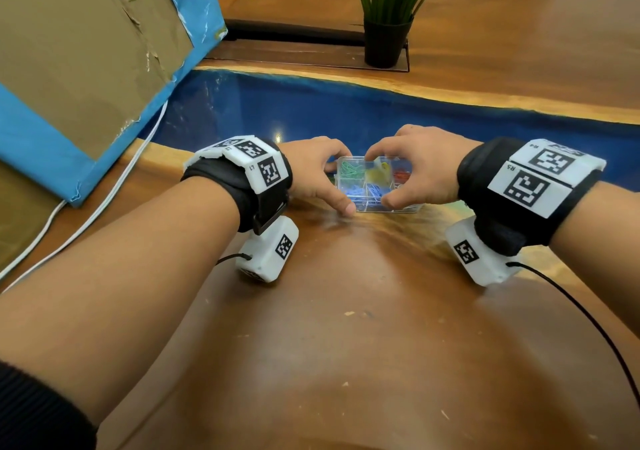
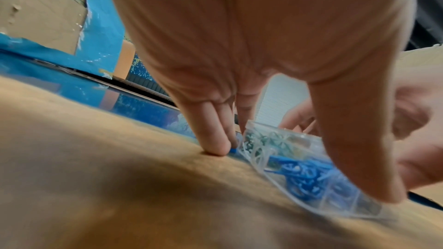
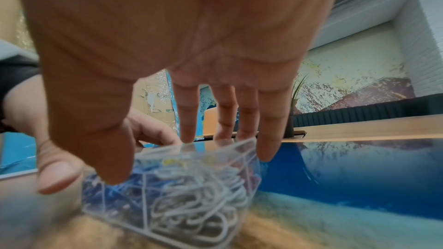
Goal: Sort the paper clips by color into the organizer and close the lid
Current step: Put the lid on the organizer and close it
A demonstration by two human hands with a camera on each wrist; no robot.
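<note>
Left hand (image 1: 313, 169): my fingers and thumb curl round the clear organizer's (image 1: 375, 207) left end.
Right hand (image 1: 420, 169): clasping its right end, fingertips on the lid (image 3: 203, 150).

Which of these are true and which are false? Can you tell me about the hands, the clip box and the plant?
1. Both hands are on the clear organizer. True: the left hand and the right hand hold its two ends.
2. The green paper clips share a compartment with the blue paper clips. False: green sits in a far compartment, blue in a nearer one.
3. The potted plant stands behind the organizer. True.
4. The organizer sits on the cardboard box. False: it sits on the wooden table.
5. White paper clips fill one compartment. True.
</note>
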